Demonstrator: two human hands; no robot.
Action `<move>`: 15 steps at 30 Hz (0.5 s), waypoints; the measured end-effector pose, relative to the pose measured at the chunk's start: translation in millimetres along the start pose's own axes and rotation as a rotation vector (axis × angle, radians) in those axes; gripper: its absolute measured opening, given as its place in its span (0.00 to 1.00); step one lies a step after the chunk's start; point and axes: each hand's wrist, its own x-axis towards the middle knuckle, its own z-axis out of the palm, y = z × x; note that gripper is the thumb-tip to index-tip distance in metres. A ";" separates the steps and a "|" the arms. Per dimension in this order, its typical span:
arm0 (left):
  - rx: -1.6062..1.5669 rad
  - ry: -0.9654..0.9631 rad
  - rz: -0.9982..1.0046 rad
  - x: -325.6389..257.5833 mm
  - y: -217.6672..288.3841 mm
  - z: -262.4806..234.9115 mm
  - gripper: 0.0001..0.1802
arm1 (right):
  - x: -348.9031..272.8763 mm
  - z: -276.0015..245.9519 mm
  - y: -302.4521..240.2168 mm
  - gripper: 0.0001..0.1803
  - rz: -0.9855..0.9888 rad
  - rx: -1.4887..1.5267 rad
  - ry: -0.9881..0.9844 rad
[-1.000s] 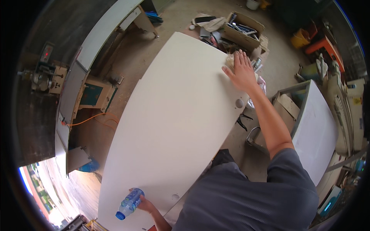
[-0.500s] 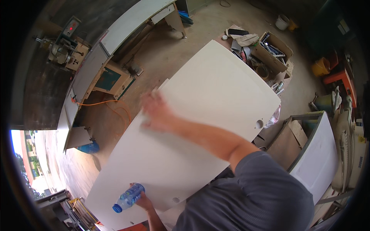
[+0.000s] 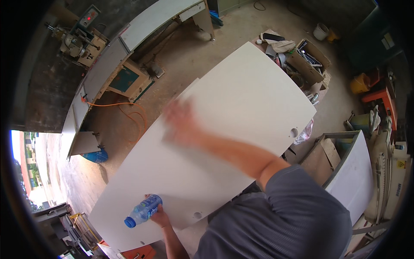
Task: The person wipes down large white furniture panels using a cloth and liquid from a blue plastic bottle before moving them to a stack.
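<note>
A large white panel (image 3: 241, 99) with round holes near one edge, like a cabinet door, lies flat in front of me. My left hand (image 3: 160, 216) grips a clear plastic bottle (image 3: 144, 210) with a blue cap and blue label, tilted cap-down to the left over the panel's near end. Across the middle of the panel reaches my right arm, with my right hand (image 3: 180, 121) near the far left edge. Motion smears that hand, so its fingers and anything under them cannot be made out.
A cardboard box (image 3: 308, 62) of tools and loose items sits beyond the panel. To the right stands an open white cabinet carcass (image 3: 351, 172). A long workbench (image 3: 148, 23) with a machine (image 3: 79, 43) runs along the left; an orange cord (image 3: 125, 108) trails on the floor.
My right hand has shifted slightly right along the panel, still blurred. The bottle stays in my left hand in nearly the same place. The whole view has shifted a little.
</note>
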 end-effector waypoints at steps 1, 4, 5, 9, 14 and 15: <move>-0.024 0.018 -0.016 -6.1 -2.4 -5.7 0.47 | -2.1 -24.9 -66.5 0.51 -0.140 0.061 -0.390; -0.024 0.012 0.022 -6.2 -12.2 -10.5 0.48 | -15.3 -18.4 -24.5 0.51 -0.195 -0.003 -0.220; -0.012 0.026 0.018 -12.9 -14.7 -16.9 0.49 | 1.4 -53.2 21.5 0.49 -0.004 -0.092 -0.394; 0.009 0.023 0.024 -8.4 -12.3 -10.5 0.49 | 1.3 -172.6 278.5 0.49 0.732 -0.359 0.142; 0.076 0.000 0.034 -7.9 -11.0 -12.1 0.48 | -83.1 -91.8 1.9 0.54 0.160 -0.179 -0.408; 0.079 -0.014 0.020 -4.9 -7.0 -9.7 0.47 | -121.9 -79.6 -43.6 0.56 -0.165 -0.072 -0.213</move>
